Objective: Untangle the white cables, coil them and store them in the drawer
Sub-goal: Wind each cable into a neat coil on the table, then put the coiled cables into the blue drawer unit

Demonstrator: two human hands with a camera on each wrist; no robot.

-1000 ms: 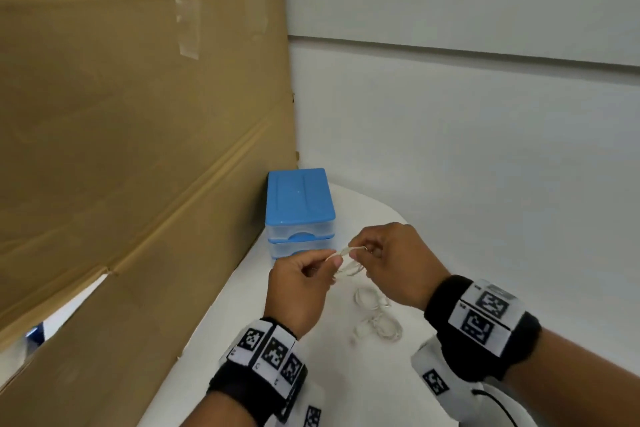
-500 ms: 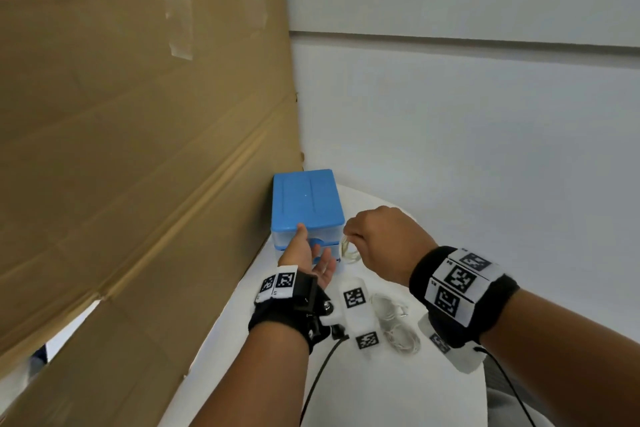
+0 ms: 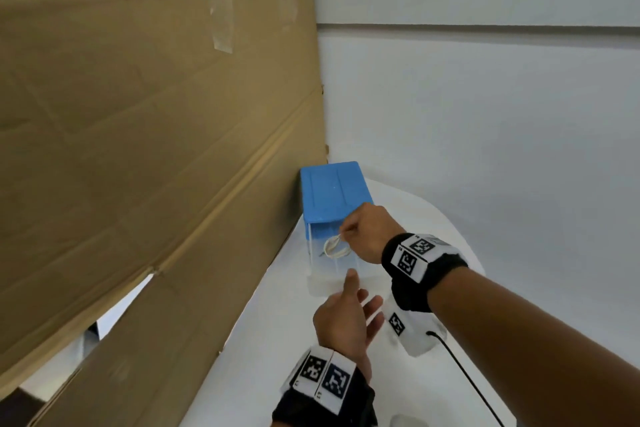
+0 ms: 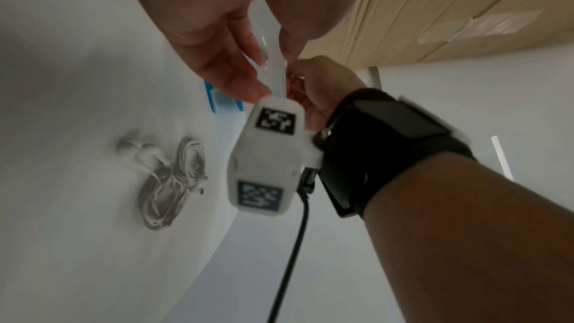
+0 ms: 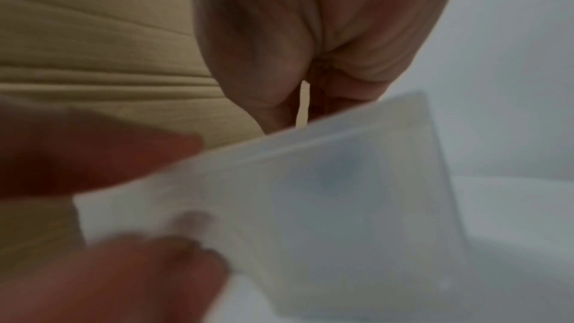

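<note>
A drawer unit with a blue top [image 3: 330,192] stands at the back of the white table [image 3: 277,340], against the cardboard. Its clear drawer [image 3: 329,282] is pulled out toward me. My left hand [image 3: 360,289] holds the drawer front [image 4: 275,71], thumb above and fingers below. My right hand [image 3: 344,232] pinches a small coiled white cable [image 3: 334,248] that hangs over the drawer. In the left wrist view a second white cable [image 4: 169,181], bundled with its earbuds [image 4: 133,151], lies on the table. The right forearm hides it in the head view.
A tall cardboard sheet [image 3: 156,149] walls off the left side, with a gap low down. A white wall [image 3: 485,132] closes the back and right. A black wire [image 3: 464,378] runs from my right wrist camera across the table's rounded right edge.
Both hands held the cable a second ago. The left hand let go, reached the drawer unit and pulled the drawer out. The right hand carried the coil over it.
</note>
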